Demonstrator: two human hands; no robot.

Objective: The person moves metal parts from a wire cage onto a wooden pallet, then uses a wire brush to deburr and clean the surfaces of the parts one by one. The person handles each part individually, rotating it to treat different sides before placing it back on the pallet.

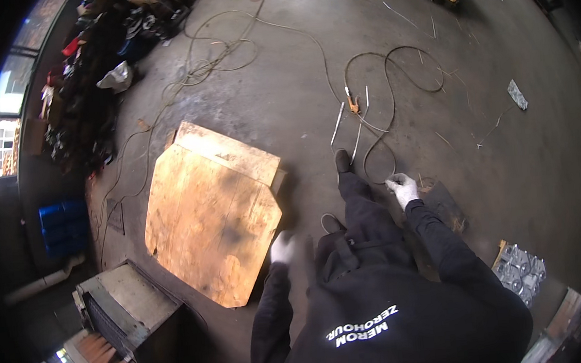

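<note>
- While the two gloved hands are held apart, one at each side of the body, the dark cable [393,102] lies in loops on the grey floor [276,80], ahead and to the right.
- Right hand [404,189]: white glove, fingers drawn narrow, at the near loop of the cable; whether the grip holds it, cannot tell.
- Left hand [283,247]: white glove, blurred, just beside the right edge of the wooden board [211,218]; grip wide or narrow, cannot tell; contact unclear.
- Orange clamp [354,105]: on the floor, among the loops, beyond the shoes.
- Pale rods [337,126]: scattered near the clamp, one reaching close to the forward shoe [342,162].
- Dark flat plate [448,206]: on the floor, just right of the right hand.
- Hazard, judged: a foot could catch in the loops, being so near them, or roll on a loose rod.
- Hazard, judged: a pull on the cable could drag the clamp across the rods or tighten a tangle, since the loops cross.
- Hazard, judged: the left glove could snag on the board's edge, from passing so close.
</note>
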